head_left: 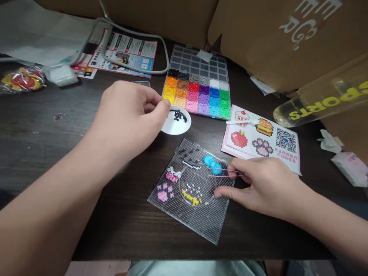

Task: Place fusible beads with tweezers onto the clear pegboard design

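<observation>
My left hand (133, 115) is closed, thumb and fingers pinched at the left edge of a small white dish (172, 128). A small heap of black fuse beads (178, 114) lies in the dish. Between the fingers of my right hand (258, 188) is a pair of thin pinkish tweezers (222, 172), its tips apart over a clear pegboard (207, 226). On the board sit a blue bead shape (212, 165), a pink paw (165, 192), a pink-and-white shape (173, 174), scattered black beads, and yellow and white beads (191, 196).
Behind the dish stands an open bead case (198, 90) with many colours. A pattern booklet (261, 142) with a white stick-like tool on it lies right of the board. A clear bottle (324, 96), printed leaflets (126, 53), a grey cable (138, 35) and plastic bags (21, 80) surround the work.
</observation>
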A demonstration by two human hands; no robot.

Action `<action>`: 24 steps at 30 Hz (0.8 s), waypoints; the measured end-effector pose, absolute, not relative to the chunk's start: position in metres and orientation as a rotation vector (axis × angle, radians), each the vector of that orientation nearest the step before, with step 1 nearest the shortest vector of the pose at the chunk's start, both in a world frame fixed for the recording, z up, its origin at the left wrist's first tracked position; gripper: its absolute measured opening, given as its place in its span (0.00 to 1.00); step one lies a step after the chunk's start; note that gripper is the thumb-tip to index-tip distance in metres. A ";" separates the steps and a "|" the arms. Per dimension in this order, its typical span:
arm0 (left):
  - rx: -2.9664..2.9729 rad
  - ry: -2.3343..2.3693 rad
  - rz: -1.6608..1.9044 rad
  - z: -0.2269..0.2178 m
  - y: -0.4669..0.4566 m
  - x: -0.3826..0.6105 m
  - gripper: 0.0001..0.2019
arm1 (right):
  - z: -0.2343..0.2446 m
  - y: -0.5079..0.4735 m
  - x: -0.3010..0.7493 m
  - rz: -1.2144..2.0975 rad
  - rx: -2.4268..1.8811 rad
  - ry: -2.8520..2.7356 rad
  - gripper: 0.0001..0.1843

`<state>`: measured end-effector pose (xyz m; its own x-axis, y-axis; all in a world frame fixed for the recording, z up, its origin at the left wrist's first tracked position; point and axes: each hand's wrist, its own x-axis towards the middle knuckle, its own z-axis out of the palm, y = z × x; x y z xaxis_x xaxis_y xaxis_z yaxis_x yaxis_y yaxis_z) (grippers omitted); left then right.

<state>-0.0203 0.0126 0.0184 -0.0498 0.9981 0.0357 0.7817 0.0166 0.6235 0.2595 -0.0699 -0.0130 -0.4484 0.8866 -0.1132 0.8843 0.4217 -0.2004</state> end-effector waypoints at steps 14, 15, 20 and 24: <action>1.864 1.848 0.694 0.013 0.017 -0.023 0.13 | 0.011 -0.099 0.214 1.224 -1.919 -1.952 0.12; 1.855 1.848 0.694 0.013 0.017 -0.023 0.13 | 0.013 -0.091 0.215 1.182 -1.896 -1.883 0.12; 1.835 1.877 0.728 0.015 0.018 -0.024 0.12 | 0.012 -0.029 0.205 0.972 -1.776 -1.891 0.11; 1.828 1.869 0.775 0.016 0.019 -0.026 0.13 | -0.004 -0.001 0.194 1.024 -1.779 -1.864 0.08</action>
